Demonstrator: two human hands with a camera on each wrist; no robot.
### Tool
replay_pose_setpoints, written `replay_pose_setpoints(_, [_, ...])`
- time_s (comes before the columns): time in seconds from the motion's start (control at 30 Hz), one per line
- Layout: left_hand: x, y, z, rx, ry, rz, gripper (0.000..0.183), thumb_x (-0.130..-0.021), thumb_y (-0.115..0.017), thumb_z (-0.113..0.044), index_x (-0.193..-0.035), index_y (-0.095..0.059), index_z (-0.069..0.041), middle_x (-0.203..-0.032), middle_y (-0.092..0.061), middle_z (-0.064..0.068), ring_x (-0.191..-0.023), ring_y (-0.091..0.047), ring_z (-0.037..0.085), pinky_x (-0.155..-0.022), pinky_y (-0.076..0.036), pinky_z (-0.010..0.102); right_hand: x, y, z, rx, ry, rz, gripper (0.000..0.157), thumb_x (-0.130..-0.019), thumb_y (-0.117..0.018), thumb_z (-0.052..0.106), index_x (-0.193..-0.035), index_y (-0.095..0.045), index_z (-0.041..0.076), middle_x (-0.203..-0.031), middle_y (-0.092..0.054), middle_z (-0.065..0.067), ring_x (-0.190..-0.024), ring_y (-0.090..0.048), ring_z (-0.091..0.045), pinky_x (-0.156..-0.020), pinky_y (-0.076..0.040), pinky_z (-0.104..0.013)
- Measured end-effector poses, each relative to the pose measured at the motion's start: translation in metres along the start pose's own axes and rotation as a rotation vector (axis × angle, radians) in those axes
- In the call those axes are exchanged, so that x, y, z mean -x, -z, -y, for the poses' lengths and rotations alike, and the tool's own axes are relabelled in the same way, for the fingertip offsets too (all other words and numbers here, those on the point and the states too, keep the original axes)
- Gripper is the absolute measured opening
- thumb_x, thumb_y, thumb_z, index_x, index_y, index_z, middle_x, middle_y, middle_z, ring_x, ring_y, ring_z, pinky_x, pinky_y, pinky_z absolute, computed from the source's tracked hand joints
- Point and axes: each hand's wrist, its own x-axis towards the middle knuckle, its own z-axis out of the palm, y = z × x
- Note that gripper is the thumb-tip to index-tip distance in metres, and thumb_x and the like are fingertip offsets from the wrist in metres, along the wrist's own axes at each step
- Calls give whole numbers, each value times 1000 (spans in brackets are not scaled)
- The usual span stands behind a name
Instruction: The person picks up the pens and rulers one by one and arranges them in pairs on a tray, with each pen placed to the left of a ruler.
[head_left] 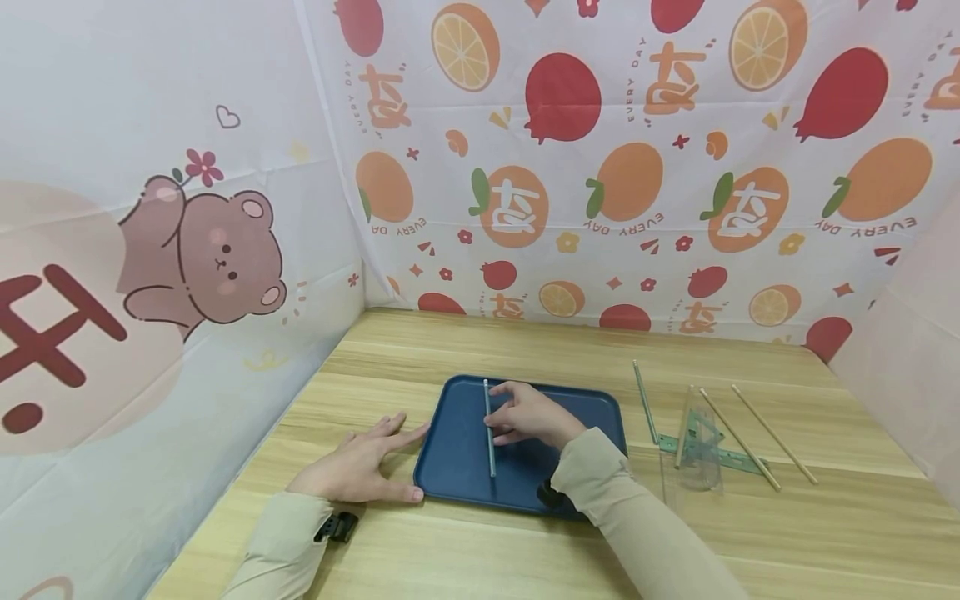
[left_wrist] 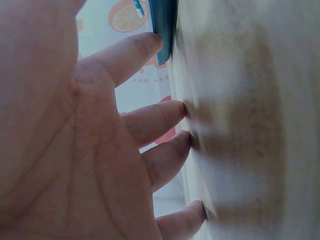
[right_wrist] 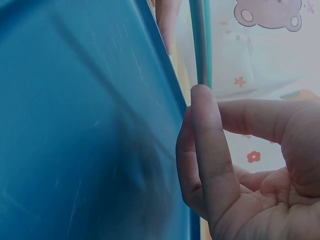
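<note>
My right hand (head_left: 528,415) pinches a green pencil (head_left: 491,450) between thumb and fingers, over the left part of a blue tray (head_left: 457,467). In the right wrist view the pencil (right_wrist: 201,45) stands above the tray's surface (right_wrist: 75,125), where a thin shadow falls. Its pale end points to the far side in the head view. My left hand (head_left: 363,467) lies with fingers spread at the tray's left side. One finger touches the tray's rim (left_wrist: 165,50) in the left wrist view, while other fingertips rest on the table.
Right of the tray lie another green pencil (head_left: 643,400), several plain wooden pencils (head_left: 772,433), and a green ruler (head_left: 742,461). A clear holder (head_left: 701,471) stands among them. Printed cloths (head_left: 480,275) hang behind and beside the wooden table (head_left: 465,550).
</note>
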Motion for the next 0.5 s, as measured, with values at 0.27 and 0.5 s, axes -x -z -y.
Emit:
replay_pose_setpoints(0.27, [-4,1,-2,9,4,16,104,-81,-84,-69,-166,-44,-24,-172,-29,32,-159,-26,58,-112,-20,92,-3,-8,3,-30,3,-5,61,-103,-69,3,-158,-43,-1,-109,-74,-17,-83,-70,-16,-77,-67,-30])
replay_pose_setpoints(0.5, [-3,1,0,15,10,27,104,-81,-84,-69,-166,-43,-24,-173,-29,32,-159,-26,58,-111,-19,93,-8,-17,7,-21,15,12,61,-102,-70,3,-157,-44,-2,-98,-71,-12,-73,-68,-14,-72,-66,-28])
